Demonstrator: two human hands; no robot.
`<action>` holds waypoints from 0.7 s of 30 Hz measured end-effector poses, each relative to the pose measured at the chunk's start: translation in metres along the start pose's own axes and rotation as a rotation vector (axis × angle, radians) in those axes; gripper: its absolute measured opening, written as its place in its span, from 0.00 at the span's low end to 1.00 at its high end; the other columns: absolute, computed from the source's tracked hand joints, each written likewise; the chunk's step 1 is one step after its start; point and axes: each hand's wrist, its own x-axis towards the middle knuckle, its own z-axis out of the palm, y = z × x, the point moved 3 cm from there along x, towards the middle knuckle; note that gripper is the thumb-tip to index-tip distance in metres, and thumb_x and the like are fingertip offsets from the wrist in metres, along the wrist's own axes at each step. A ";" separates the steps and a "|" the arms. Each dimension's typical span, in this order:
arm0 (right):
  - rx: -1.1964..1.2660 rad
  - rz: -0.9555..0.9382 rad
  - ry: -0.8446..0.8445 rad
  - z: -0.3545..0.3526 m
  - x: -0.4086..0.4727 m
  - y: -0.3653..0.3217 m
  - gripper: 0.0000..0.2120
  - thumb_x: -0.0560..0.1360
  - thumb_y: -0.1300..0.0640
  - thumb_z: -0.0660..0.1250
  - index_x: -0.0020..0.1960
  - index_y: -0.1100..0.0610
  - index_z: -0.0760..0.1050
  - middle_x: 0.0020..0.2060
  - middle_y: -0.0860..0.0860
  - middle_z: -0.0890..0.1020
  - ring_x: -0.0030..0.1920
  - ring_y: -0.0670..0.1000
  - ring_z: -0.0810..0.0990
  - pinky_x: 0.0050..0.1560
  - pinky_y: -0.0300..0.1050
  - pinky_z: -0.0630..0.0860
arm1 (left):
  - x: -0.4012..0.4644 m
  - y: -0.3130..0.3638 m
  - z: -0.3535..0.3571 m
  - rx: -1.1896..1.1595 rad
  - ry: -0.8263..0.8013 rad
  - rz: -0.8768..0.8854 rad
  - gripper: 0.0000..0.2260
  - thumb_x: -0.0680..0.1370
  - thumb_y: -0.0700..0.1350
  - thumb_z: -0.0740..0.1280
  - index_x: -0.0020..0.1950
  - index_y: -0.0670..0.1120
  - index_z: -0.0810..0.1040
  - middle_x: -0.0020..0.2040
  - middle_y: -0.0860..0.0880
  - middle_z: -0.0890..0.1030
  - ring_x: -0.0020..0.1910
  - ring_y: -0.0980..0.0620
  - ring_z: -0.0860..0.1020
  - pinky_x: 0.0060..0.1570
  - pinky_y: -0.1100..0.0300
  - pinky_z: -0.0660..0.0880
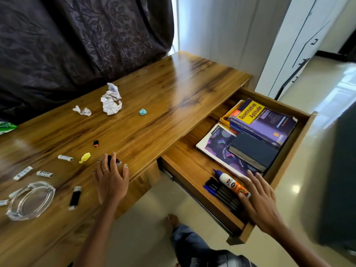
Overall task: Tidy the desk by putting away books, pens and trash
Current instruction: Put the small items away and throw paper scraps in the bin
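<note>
My left hand (110, 178) is on the wooden desk (154, 105) near its front edge, fingers curled around a small black object (112, 160). My right hand (260, 197) reaches into the open drawer (290, 157), fingers spread, thumb touching the orange end of a white glue bottle (229, 181). The bottle lies across several dark pens (221, 191). Stacked in the drawer are a purple and yellow Quantitative Aptitude book (264, 122), a dark blue book (252, 151) and a purple notebook (215, 147). Crumpled white paper (110, 101), a smaller wad (82, 111), a teal scrap (142, 111) and a yellow scrap (84, 158) lie on the desk.
A glass ashtray (30, 201), a black USB stick (75, 198), white tubes (44, 174), a small black and orange item (96, 143) and a green wrapper (6, 127) are on the desk's left part. A dark curtain hangs behind. The drawer juts out over the tiled floor.
</note>
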 end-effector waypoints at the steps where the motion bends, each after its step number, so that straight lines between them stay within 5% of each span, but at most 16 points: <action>1: 0.011 0.018 -0.007 0.002 -0.012 0.004 0.30 0.76 0.36 0.46 0.75 0.43 0.50 0.76 0.45 0.44 0.76 0.48 0.39 0.75 0.51 0.42 | 0.000 0.000 0.000 -0.001 0.003 0.001 0.26 0.80 0.54 0.56 0.77 0.47 0.57 0.77 0.42 0.58 0.76 0.41 0.54 0.72 0.42 0.52; 3: 0.044 0.101 0.006 0.008 -0.033 0.010 0.34 0.73 0.32 0.43 0.75 0.43 0.40 0.75 0.45 0.35 0.75 0.46 0.34 0.74 0.50 0.38 | 0.000 0.001 0.000 -0.004 0.005 0.005 0.26 0.80 0.53 0.56 0.77 0.46 0.57 0.77 0.41 0.58 0.76 0.40 0.54 0.72 0.41 0.53; 8: 0.329 0.326 0.115 0.021 -0.047 0.000 0.39 0.70 0.28 0.41 0.73 0.42 0.31 0.74 0.43 0.31 0.74 0.43 0.34 0.75 0.50 0.38 | -0.002 0.003 0.000 -0.012 0.009 0.001 0.26 0.81 0.52 0.56 0.77 0.46 0.57 0.76 0.41 0.58 0.76 0.40 0.54 0.72 0.42 0.53; 14: 0.328 0.374 0.066 0.022 -0.037 -0.007 0.39 0.69 0.29 0.39 0.73 0.43 0.29 0.74 0.45 0.32 0.75 0.47 0.39 0.75 0.53 0.37 | -0.002 0.002 -0.001 -0.009 0.019 0.012 0.25 0.80 0.52 0.57 0.76 0.46 0.58 0.76 0.40 0.60 0.75 0.40 0.56 0.71 0.41 0.54; 21: 0.375 0.316 -0.050 0.016 -0.018 -0.028 0.49 0.59 0.19 0.37 0.70 0.42 0.24 0.68 0.41 0.24 0.72 0.44 0.33 0.73 0.49 0.29 | -0.003 0.004 -0.002 -0.015 0.018 0.014 0.26 0.80 0.52 0.58 0.76 0.46 0.59 0.76 0.42 0.61 0.75 0.42 0.57 0.71 0.42 0.55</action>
